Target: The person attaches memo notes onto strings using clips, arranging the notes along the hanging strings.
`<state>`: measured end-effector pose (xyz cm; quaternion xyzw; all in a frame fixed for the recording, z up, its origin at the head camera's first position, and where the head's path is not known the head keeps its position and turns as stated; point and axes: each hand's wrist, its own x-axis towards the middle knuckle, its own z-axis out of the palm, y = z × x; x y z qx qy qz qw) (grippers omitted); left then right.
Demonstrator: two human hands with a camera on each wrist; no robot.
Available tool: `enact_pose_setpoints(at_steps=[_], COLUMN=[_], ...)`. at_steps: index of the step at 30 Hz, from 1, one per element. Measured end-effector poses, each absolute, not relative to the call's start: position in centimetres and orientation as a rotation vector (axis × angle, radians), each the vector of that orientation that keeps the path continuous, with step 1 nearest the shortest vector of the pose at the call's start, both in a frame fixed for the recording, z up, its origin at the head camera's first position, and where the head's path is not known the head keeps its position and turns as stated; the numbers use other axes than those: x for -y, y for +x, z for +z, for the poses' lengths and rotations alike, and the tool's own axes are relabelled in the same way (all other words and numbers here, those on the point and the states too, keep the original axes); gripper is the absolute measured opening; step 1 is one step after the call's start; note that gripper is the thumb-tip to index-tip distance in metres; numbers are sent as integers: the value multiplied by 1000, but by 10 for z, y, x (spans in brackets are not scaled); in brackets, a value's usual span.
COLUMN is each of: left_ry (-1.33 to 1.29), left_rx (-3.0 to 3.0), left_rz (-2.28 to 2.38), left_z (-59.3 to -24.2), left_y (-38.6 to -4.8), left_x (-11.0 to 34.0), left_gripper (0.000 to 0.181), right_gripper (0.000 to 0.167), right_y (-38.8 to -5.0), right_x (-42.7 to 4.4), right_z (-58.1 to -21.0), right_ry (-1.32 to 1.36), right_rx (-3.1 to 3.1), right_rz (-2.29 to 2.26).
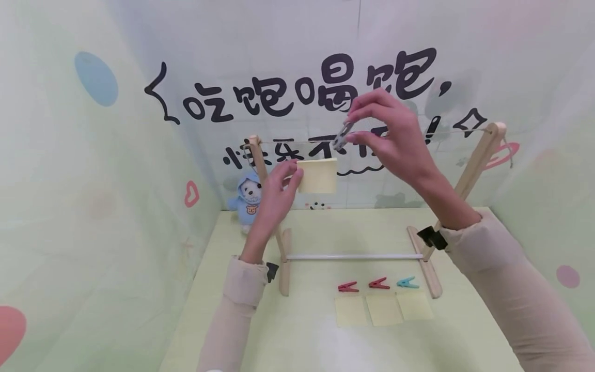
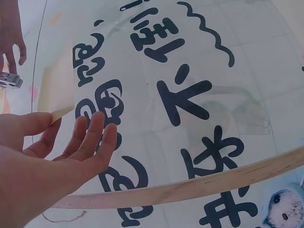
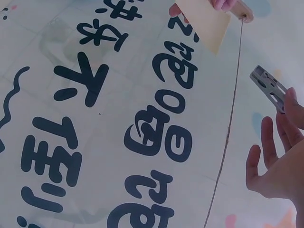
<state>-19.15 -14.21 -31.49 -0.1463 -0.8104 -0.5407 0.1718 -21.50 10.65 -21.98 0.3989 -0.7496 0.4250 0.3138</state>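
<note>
My left hand (image 1: 280, 192) pinches the edge of a pale yellow paper square (image 1: 318, 176) between thumb and finger, just below a thin string (image 1: 297, 142). In the left wrist view the other fingers of that hand are spread away from the paper (image 2: 57, 92). Above and right of it, my right hand (image 1: 392, 132) pinches a grey clothespin (image 1: 342, 137) by one end, near the string. The clothespin (image 3: 270, 88) stands apart from the string (image 3: 231, 123) in the right wrist view.
Wooden posts (image 1: 479, 160) hold the string, joined below by a white rod (image 1: 353, 257). On the table lie two red clothespins (image 1: 347, 287) (image 1: 379, 283), a blue clothespin (image 1: 407, 282) and three yellow paper squares (image 1: 384, 310). A blue-hooded plush toy (image 1: 246, 199) stands behind the left post.
</note>
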Motion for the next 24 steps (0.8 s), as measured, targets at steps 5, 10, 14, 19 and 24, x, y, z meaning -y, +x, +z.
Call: enact_pose_setpoints(at_steps=[5,10,14,19,24], left_ry=[-404,-389,-359,-340,-332], left_rx=[2289,2305,2309,2285,2258], left_rz=[-1518,-1494,-1515,-1541,-1551], left_z=[-301,-294,-294,-294,-291], left_y=[-200,-206,-207,-209,-210], left_x=[141,140,140,141,140], left_gripper=[23,24,27,27,25], right_gripper=[20,15,14,15,14], right_y=[-225,-233,-239,-245,-249], right_x=[-99,-92,-86,-80,-76], right_z=[-211,-207,-210,-213,-213], right_ry=[996,984,1021,1060,1075], right_rx=[1998,2048,2075,2073,2082], right_rz=[1169,1195,1217,1218,1225])
